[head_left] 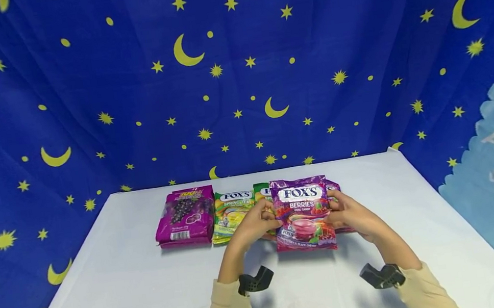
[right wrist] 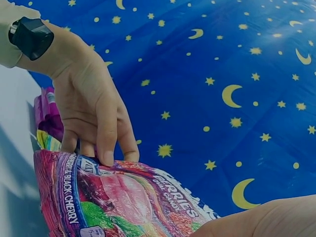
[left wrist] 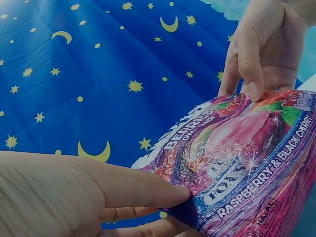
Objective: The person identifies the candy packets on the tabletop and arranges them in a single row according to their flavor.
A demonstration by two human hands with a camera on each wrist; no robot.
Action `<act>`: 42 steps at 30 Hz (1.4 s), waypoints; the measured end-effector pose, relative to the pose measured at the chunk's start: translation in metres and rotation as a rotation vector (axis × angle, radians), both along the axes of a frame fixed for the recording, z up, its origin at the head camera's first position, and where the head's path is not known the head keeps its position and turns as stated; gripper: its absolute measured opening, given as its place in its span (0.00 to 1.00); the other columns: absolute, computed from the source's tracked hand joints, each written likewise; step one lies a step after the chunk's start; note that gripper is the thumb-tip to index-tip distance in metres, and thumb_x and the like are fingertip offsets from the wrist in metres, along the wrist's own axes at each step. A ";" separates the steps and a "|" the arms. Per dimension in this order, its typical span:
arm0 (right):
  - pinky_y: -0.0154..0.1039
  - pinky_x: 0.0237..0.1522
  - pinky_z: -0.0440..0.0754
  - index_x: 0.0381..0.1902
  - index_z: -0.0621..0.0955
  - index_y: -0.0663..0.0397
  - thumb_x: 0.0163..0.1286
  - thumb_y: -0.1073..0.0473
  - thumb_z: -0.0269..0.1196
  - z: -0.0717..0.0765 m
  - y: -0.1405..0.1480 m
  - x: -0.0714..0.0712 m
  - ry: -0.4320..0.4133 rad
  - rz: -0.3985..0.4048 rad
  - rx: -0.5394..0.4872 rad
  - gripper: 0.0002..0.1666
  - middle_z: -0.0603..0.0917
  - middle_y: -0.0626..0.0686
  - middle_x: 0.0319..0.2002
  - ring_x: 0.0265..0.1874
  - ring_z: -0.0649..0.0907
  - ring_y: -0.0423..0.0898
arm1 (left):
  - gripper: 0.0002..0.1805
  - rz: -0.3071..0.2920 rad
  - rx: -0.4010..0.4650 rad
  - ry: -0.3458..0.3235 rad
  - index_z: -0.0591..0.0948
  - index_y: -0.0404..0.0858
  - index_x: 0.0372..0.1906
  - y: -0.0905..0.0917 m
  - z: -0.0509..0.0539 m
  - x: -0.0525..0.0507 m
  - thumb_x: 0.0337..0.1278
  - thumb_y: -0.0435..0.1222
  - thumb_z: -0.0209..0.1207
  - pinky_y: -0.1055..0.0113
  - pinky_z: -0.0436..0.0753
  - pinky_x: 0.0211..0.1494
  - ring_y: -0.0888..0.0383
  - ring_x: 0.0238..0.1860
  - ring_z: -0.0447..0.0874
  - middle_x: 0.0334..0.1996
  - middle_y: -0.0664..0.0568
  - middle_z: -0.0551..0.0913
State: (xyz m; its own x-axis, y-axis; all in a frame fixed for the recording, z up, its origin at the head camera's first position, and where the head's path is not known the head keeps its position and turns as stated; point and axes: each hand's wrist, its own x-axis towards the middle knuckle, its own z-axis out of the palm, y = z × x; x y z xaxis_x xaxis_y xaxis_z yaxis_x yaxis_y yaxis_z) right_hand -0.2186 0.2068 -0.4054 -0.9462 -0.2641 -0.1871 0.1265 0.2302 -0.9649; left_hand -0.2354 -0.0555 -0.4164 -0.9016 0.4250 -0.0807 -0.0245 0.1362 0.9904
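A purple and pink bag of Fox's Berries candy [head_left: 302, 214] is held up by its two sides, front facing me. My left hand [head_left: 253, 223] pinches its left edge, the thumb lying on the front in the left wrist view. On the opposite edge my right hand [head_left: 354, 215] pinches it, with the right thumb [right wrist: 197, 232] partly out of frame in the right wrist view. Behind the held bag, another purple bag [head_left: 333, 185] shows only at its right side. A green candy bag [head_left: 261, 191] is mostly hidden behind the left hand and the held bag.
To the left lies a yellow-green Fox's Spring Tea bag [head_left: 234, 212]. Beside it are purple grape candy bags [head_left: 185, 217], stacked. All rest toward the back of a white table [head_left: 125, 292]. A blue star-and-moon curtain [head_left: 230, 89] stands behind and at the sides.
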 end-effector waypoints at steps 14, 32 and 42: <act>0.43 0.46 0.83 0.73 0.50 0.66 0.60 0.70 0.60 -0.001 0.000 0.002 -0.019 -0.015 0.016 0.47 0.57 0.79 0.66 0.41 0.82 0.50 | 0.16 -0.001 0.014 0.005 0.66 0.31 0.47 0.001 -0.005 0.000 0.56 0.22 0.58 0.52 0.87 0.33 0.54 0.29 0.79 0.29 0.45 0.78; 0.43 0.46 0.82 0.70 0.52 0.67 0.61 0.68 0.60 -0.002 0.029 0.000 0.004 -0.007 0.087 0.44 0.68 0.73 0.62 0.41 0.82 0.48 | 0.15 0.032 -0.068 0.024 0.71 0.32 0.45 0.037 -0.004 -0.010 0.54 0.22 0.61 0.53 0.87 0.33 0.51 0.27 0.83 0.34 0.43 0.80; 0.41 0.44 0.84 0.69 0.51 0.69 0.64 0.68 0.59 -0.010 0.057 -0.007 0.009 -0.004 0.038 0.42 0.70 0.72 0.60 0.43 0.81 0.45 | 0.18 0.092 -0.129 0.076 0.76 0.32 0.51 0.067 -0.009 -0.016 0.55 0.24 0.63 0.58 0.87 0.30 0.54 0.22 0.83 0.32 0.47 0.80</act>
